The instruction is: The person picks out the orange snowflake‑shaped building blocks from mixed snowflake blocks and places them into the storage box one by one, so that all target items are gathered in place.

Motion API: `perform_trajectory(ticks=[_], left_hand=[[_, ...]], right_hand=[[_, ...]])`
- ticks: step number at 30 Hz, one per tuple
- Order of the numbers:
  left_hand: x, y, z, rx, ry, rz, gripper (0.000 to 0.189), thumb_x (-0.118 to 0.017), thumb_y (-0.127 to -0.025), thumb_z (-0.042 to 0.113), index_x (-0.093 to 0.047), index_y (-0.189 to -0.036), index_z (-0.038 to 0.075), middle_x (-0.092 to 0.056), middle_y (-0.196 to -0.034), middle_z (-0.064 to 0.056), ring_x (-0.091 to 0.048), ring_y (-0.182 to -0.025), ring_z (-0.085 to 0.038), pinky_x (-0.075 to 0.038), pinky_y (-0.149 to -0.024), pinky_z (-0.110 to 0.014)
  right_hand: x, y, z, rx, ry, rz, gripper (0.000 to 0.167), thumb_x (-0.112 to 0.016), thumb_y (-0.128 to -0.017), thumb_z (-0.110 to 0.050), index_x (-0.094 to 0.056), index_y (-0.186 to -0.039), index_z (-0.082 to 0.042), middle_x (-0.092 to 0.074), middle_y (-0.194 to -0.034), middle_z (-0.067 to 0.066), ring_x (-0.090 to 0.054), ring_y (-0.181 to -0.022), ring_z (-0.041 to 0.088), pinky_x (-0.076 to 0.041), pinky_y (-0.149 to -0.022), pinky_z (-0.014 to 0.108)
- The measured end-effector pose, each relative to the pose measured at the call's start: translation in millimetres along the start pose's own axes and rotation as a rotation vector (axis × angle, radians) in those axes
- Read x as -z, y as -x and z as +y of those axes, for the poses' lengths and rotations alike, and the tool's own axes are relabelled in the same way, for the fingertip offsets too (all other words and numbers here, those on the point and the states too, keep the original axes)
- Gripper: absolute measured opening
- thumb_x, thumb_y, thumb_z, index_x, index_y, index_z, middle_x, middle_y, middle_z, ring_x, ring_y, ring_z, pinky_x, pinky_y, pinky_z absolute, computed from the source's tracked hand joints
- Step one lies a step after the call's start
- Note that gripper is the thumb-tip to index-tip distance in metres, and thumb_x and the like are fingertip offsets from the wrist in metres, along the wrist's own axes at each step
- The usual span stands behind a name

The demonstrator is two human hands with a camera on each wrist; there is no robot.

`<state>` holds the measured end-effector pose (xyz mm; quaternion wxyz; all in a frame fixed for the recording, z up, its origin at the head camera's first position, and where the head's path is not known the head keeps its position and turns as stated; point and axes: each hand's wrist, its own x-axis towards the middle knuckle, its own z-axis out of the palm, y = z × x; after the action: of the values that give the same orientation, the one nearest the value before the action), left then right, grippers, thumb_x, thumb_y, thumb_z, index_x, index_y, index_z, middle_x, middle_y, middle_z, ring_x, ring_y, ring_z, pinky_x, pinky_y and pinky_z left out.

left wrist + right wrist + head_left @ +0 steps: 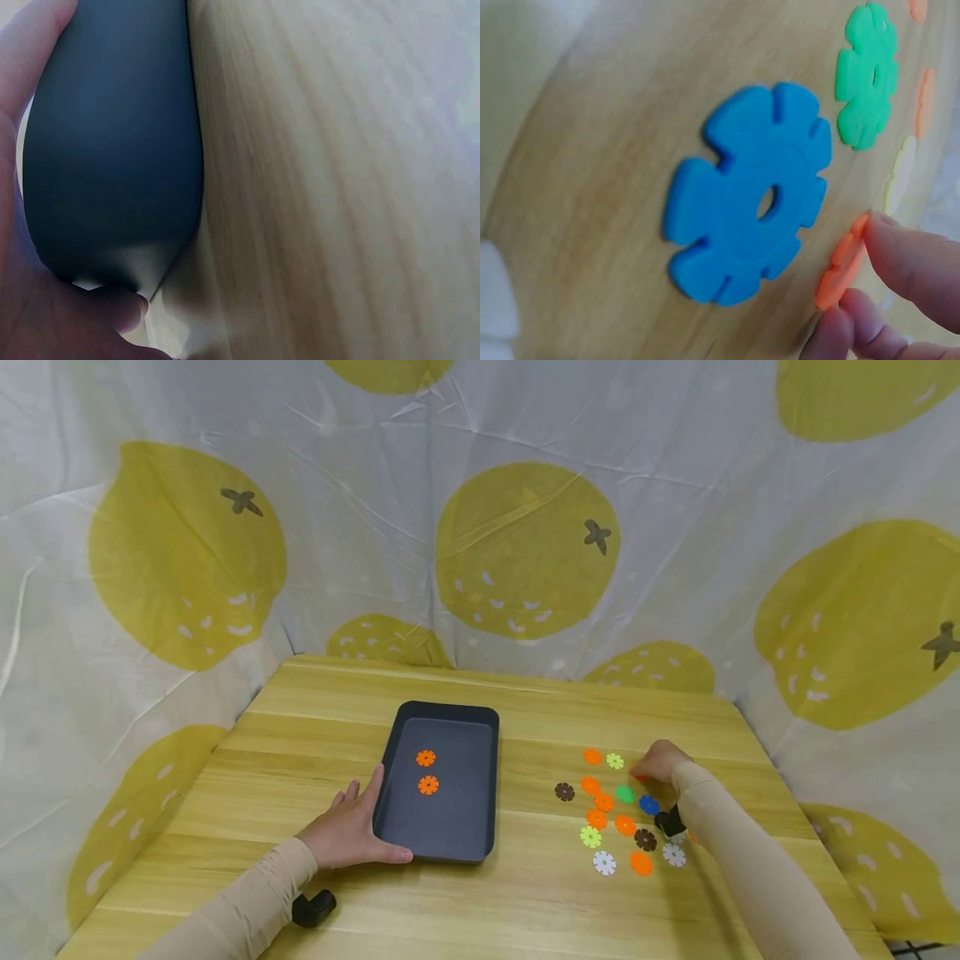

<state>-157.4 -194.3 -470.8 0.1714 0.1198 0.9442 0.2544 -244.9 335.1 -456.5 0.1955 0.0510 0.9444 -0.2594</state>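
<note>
In the head view my right hand point(662, 762) is at the far right of a scatter of flat, notched plastic discs. Its thumb and fingertips pinch an orange notched disc point(844, 262) by the edge, tilted in the right wrist view. A blue disc point(754, 202) and a green disc point(868, 79) lie near it. My left hand point(352, 835) spreads around the near-left corner of a dark grey rectangular tray point(487, 793), thumb along the front edge and straight index finger along the left side. Inside the tray are two orange discs point(427, 785), one behind the other.
Right of the tray, on the wooden table point(540, 910), lie more discs: several orange ones point(641, 863), brown point(565, 792), yellow-green point(591, 837) and white point(604, 863). A lemon-print cloth point(525, 552) hangs behind and beside the table.
</note>
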Motion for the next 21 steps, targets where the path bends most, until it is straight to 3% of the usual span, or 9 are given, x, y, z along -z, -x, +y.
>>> perform_trajectory(ticks=[3,6,9,13,18,21], left_hand=[[0.0,0.4,0.3,0.001,0.003,-0.001,0.149,-0.078,-0.064,0.080,0.005,-0.164,0.007,-0.021,-0.159,-0.041,-0.015,-0.147,-0.064,-0.036,-0.106,-0.075],[-0.2,1.1,0.4,0.000,0.006,-0.003,0.149,-0.078,-0.064,0.080,0.005,-0.164,0.007,-0.021,-0.159,-0.043,-0.015,-0.146,-0.065,-0.037,-0.104,-0.075],[-0.5,1.5,0.4,0.000,0.009,-0.009,0.149,-0.079,-0.064,0.079,0.006,-0.164,0.008,-0.021,-0.158,-0.044,-0.014,-0.146,-0.066,-0.038,-0.103,-0.075],[-0.1,1.3,0.6,0.002,0.013,-0.013,0.149,-0.079,-0.065,0.078,0.006,-0.164,0.007,-0.022,-0.159,-0.041,-0.012,-0.149,-0.062,-0.035,-0.106,-0.075],[0.5,1.7,1.5,0.003,0.021,-0.014,0.148,-0.079,-0.065,0.077,0.007,-0.163,0.008,-0.021,-0.160,-0.039,-0.011,-0.150,-0.060,-0.033,-0.108,-0.075],[0.8,2.4,1.8,0.003,0.021,-0.015,0.148,-0.079,-0.065,0.077,0.007,-0.164,0.008,-0.021,-0.160,-0.040,-0.011,-0.150,-0.061,-0.034,-0.107,-0.075]], right_hand=[[-0.6,0.8,0.8,-0.010,-0.003,-0.008,0.047,-0.068,-0.092,-0.022,-0.036,-0.057,-0.017,-0.029,-0.057,-0.005,-0.028,-0.057,0.013,-0.033,-0.060,0.029],[0.2,5.6,0.7,-0.017,-0.002,-0.012,0.035,-0.067,-0.094,-0.023,-0.048,-0.068,-0.009,-0.043,-0.069,-0.001,-0.040,-0.067,0.016,-0.040,-0.066,0.031],[-0.4,9.2,2.4,-0.015,-0.001,-0.014,0.032,-0.068,-0.095,-0.022,-0.050,-0.072,-0.008,-0.045,-0.072,0.000,-0.042,-0.068,0.016,-0.040,-0.066,0.030],[-1.7,9.5,3.9,0.008,-0.010,-0.031,0.043,-0.068,-0.094,-0.020,-0.039,-0.061,-0.017,-0.031,-0.058,-0.006,-0.028,-0.057,0.011,-0.031,-0.059,0.027],[1.3,9.2,1.4,-0.005,-0.075,-0.022,0.034,-0.067,-0.093,-0.015,-0.045,-0.066,-0.013,-0.035,-0.062,-0.004,-0.031,-0.059,0.012,-0.033,-0.060,0.028],[6.5,9.0,-4.2,0.001,-0.147,-0.015,0.018,-0.062,-0.095,-0.011,-0.055,-0.079,-0.008,-0.050,-0.075,0.000,-0.030,-0.054,0.010,-0.033,-0.056,0.028]])
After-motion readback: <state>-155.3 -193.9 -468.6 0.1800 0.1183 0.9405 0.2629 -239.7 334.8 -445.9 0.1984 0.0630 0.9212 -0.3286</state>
